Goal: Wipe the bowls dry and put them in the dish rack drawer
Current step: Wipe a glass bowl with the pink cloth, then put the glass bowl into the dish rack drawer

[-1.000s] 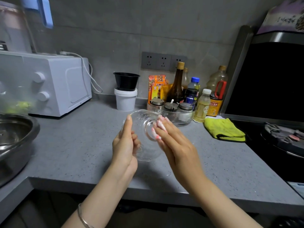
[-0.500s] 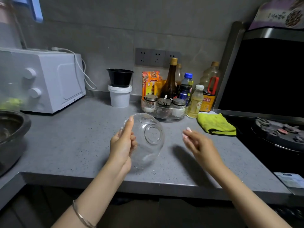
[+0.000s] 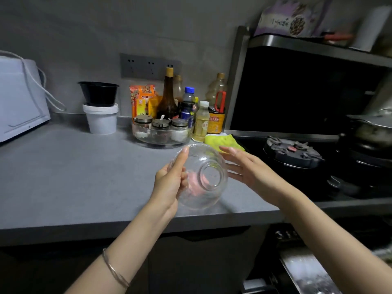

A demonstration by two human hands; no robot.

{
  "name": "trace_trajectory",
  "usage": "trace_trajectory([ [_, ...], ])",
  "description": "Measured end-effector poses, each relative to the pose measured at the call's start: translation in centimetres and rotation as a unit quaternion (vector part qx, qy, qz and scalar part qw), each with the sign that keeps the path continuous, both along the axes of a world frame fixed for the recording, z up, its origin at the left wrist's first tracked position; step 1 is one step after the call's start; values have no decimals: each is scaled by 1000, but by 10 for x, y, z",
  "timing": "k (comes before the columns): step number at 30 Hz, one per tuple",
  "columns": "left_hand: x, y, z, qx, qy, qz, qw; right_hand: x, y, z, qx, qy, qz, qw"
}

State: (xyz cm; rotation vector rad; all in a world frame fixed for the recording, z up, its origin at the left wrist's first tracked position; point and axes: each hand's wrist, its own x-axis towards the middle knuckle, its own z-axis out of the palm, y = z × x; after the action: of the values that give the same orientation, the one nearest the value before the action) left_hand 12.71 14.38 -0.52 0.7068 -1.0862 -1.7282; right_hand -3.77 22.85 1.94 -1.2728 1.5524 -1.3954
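Grip: left hand (image 3: 169, 183) holds clear glass bowl (image 3: 203, 177) tilted, base toward camera, thumb along outer wall, something pink showing thru glass. Bowl hangs above grey speckled countertop (image 3: 74, 177), near front edge. Right hand (image 3: 250, 172), fingers straight & holding nothing, is now just beside bowl's right wall. 0.5 s ago it was well apart, so prob. more wiping or a handover. Yellow-green cloth (image 3: 229, 141) lies behind, by black gas burner (image 3: 292, 153). Round glass tray of spice jars (image 3: 161, 134) sits further back. Nothing blocks; rack drawer not identifiable.
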Motion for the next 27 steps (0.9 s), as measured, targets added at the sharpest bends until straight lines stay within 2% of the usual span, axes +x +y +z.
trace_trajectory([
  [3, -32, 28, 1, -23, -9, -53, 998, -25, 31, 10, 27, -2, -22, 999],
  [8, -103, 79, -7, -54, -35, -186, 980, -81, 107, 15, 87, -59, -32, 994],
  [14, -196, 150, -33, -109, -64, -296, 947, -147, 205, -10, 100, -146, -153, 972],
  [17, -240, 180, -58, -159, -115, -342, 919, -181, 249, -30, 89, -159, -213, 960],
  [21, -281, 208, -106, -161, -128, -401, 893, -225, 292, -58, 62, -213, -300, 928],
  [24, -316, 219, -162, -183, -201, -434, 859, -263, 313, -83, 62, -242, -360, 899],
  [27, -347, 220, -203, -261, -287, -436, 812, -294, 322, -114, 74, -257, -404, 875],
])
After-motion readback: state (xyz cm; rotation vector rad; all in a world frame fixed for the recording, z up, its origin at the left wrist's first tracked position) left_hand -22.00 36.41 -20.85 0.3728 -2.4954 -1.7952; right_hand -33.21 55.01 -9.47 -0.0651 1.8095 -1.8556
